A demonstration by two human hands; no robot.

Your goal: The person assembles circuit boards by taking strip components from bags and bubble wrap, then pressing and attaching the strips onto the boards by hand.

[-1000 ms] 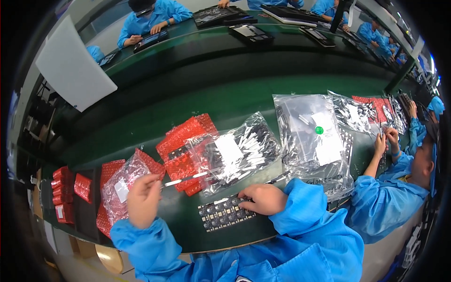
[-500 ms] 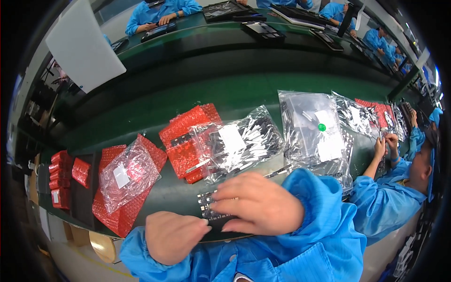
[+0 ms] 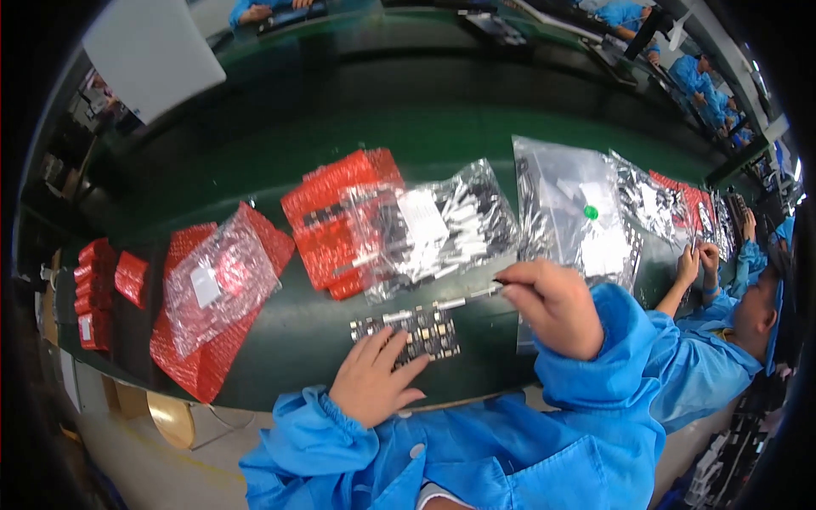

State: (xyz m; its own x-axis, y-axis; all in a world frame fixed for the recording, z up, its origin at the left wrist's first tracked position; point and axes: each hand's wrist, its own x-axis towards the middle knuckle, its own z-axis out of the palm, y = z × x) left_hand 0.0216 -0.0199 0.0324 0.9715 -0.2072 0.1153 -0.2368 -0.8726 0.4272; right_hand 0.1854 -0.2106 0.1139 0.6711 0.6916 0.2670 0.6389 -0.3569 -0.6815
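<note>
A black circuit board [image 3: 435, 333] with rows of small pale and metallic parts lies flat on the green table near its front edge. My left hand [image 3: 374, 374] rests with spread fingers on the board's left part, partly hiding it. My right hand [image 3: 552, 306], right of the board, pinches the dark end of a thin strip [image 3: 455, 303] between thumb and fingertips. This strip has a white section and reaches left to the board's far edge; whether it is joined to the board I cannot tell. Just beyond lies a clear bag of black and white strips [image 3: 463, 242].
Red bubble-wrap pouches [image 3: 340, 217] and a clear bag [image 3: 225, 280] on red wrap lie to the left, near small red packets [image 3: 93, 293]. At right are a large clear bag [image 3: 552, 200] and a co-worker [image 3: 714, 340]. A white panel [image 3: 153, 64] stands far left.
My right hand has lifted off the board and moved right, now pinching the thin strip. My left hand has moved right onto the board, its fingers spread. The view has tilted slightly.
</note>
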